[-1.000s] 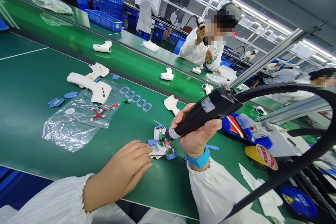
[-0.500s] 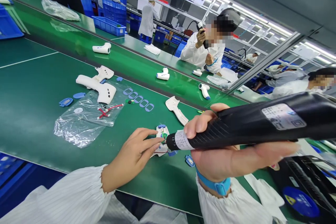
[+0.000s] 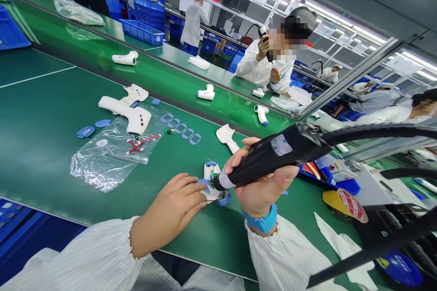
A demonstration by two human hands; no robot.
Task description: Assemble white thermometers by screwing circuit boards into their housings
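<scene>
My right hand (image 3: 261,182) grips a black electric screwdriver (image 3: 273,152), its tip down on a small white housing half (image 3: 212,182) with a green circuit board and blue parts inside. My left hand (image 3: 170,211) lies flat on the green mat, fingertips pressing the left edge of that housing. A thick black cable (image 3: 375,132) runs from the screwdriver off to the right. A blue strap (image 3: 261,220) circles my right wrist.
A clear plastic bag (image 3: 109,152) with red wires, white housing shells (image 3: 126,109), another shell (image 3: 227,137) and several blue rings (image 3: 180,128) lie on the mat. White devices ride the conveyor (image 3: 205,94). A tape roll (image 3: 344,204) and blue tray (image 3: 327,175) sit right. A co-worker (image 3: 269,66) faces me.
The screwdriver swung up from nearly level to a steeper tilt, farther from the camera, with its tip still on the housing. My left hand stayed on the housing. White devices on the conveyor drifted left.
</scene>
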